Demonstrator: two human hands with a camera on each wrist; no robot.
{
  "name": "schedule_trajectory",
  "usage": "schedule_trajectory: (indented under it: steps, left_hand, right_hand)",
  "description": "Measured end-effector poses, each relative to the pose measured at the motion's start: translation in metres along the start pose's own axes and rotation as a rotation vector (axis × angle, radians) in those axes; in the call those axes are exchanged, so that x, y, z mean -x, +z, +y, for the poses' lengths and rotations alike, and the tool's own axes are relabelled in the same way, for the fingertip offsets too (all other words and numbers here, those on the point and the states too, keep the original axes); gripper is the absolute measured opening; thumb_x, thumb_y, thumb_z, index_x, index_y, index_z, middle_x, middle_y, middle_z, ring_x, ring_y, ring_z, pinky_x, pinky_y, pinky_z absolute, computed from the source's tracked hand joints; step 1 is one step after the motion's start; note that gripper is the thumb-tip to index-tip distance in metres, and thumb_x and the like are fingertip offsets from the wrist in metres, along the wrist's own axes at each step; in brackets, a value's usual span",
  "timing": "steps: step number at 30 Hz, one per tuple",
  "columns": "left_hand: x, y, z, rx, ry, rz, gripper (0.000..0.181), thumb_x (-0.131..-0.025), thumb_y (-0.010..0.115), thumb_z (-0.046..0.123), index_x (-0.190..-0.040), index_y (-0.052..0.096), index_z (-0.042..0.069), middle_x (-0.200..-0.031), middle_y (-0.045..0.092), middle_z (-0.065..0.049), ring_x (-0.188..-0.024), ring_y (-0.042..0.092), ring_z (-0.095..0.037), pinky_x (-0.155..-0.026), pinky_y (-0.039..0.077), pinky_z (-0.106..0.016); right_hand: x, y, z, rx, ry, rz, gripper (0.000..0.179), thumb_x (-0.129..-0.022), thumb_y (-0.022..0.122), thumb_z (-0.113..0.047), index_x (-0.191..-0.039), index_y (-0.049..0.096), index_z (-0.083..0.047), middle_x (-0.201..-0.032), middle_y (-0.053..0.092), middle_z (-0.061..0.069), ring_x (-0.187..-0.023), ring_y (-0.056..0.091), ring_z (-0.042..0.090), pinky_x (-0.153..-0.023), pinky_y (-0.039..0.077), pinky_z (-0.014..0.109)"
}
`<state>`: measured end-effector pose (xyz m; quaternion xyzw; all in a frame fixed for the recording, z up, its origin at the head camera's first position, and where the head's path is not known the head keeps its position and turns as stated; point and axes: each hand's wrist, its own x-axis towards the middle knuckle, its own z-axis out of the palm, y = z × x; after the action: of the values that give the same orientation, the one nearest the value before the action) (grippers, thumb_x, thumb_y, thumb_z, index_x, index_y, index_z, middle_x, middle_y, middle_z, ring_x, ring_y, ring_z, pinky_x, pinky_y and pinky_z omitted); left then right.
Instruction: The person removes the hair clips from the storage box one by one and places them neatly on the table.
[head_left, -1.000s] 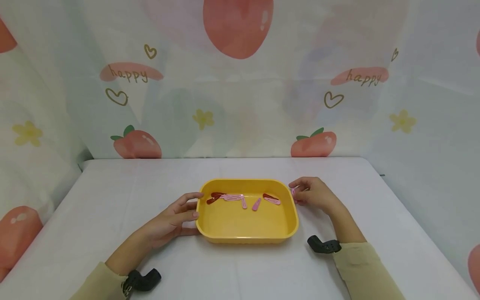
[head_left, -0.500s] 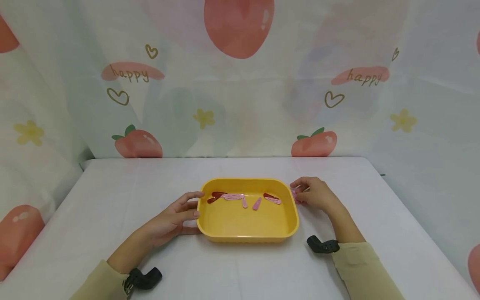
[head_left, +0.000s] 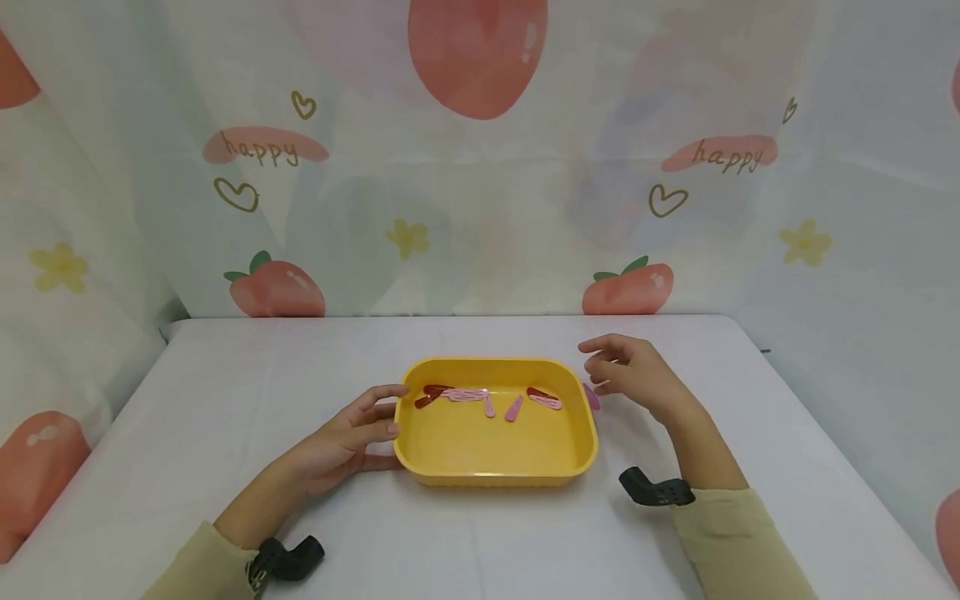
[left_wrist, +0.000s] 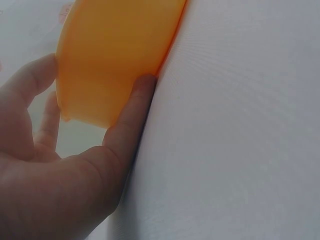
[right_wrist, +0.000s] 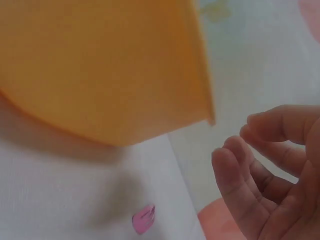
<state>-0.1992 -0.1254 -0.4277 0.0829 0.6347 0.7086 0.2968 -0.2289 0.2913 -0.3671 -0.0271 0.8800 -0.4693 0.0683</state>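
Right hand [head_left: 632,379], head view, has lifted off the pink clip [head_left: 592,397], just outside the tray [head_left: 495,481]: likely set down. Left wrist: left hand [left_wrist: 65,182] rests extended fingers against tray. Right wrist: right hand empty; clip on tabletop [right_wrist: 45,185].

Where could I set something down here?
Bare: the near half of the tray, between clips and near rim; the table between tray and backdrop, and before the tray, between the sleeves. Crowded: the tray's left end, by the left hand, and its right end, by the right hand and a pink piece.
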Motion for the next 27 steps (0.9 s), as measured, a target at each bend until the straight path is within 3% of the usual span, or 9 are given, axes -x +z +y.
schedule_trajectory:
  steps: [7,19,27]
  left_hand:
    - [0.001,-0.003,0.001,-0.001,0.005,-0.001,0.057,-0.100,0.060,0.015,-0.150,0.034,0.019,-0.158,0.026,-0.015,-0.136,0.043,-0.036,-0.097,0.053,-0.053]
    - [-0.001,-0.003,-0.002,-0.005,0.006,0.006,0.056,-0.099,0.061,0.015,-0.149,0.036,0.019,-0.158,0.026,-0.016,-0.136,0.042,-0.039,-0.097,0.053,-0.054]
    - [0.000,-0.003,-0.001,0.007,0.011,-0.010,0.055,-0.100,0.060,0.015,-0.150,0.036,0.018,-0.159,0.025,-0.016,-0.136,0.042,-0.039,-0.097,0.053,-0.055]
  right_hand:
    - [0.006,0.006,-0.026,-0.163,-0.059,-0.052,0.035,-0.099,0.060,-0.016,-0.133,0.056,-0.005,-0.117,0.058,0.028,-0.100,0.061,0.033,-0.083,0.060,0.032]
    - [-0.001,0.053,-0.044,-0.212,-0.114,-0.222,0.039,-0.096,0.066,-0.016,-0.131,0.057,0.000,-0.104,0.061,0.024,-0.084,0.065,0.029,-0.078,0.061,0.037]
    - [-0.008,0.070,-0.050,-0.238,-0.112,-0.237,0.039,-0.096,0.066,-0.016,-0.131,0.057,-0.001,-0.106,0.061,0.025,-0.092,0.066,0.041,-0.083,0.061,0.042]
